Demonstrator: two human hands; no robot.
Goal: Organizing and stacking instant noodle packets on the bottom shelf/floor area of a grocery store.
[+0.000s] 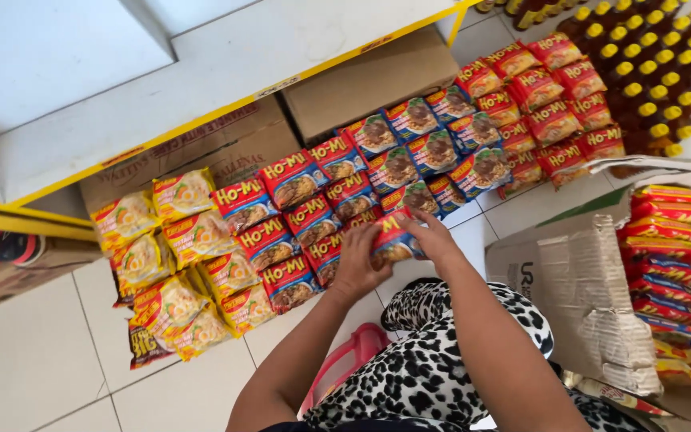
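Both my hands hold one red and blue noodle packet (pixel 392 240) just above the white tiled floor. My left hand (pixel 359 266) grips its left edge and my right hand (pixel 432 237) its right edge. The packet sits at the near end of the rows of noodle packets: yellow ones (pixel 171 264) on the left, red ones (pixel 281 228) in the middle, blue ones (pixel 421 148) further right, more red ones (pixel 549 96) at the far right. My knee in black-and-white spotted cloth (pixel 441 352) is below the hands.
An open cardboard box (pixel 585 280) filled with more packets stands at the right. Brown cartons (pixel 369 80) lie under a white shelf with a yellow edge (pixel 225 108). Bottles with yellow caps (pixel 665 72) stand at the top right. A pink bag (pixel 345 360) lies near my leg.
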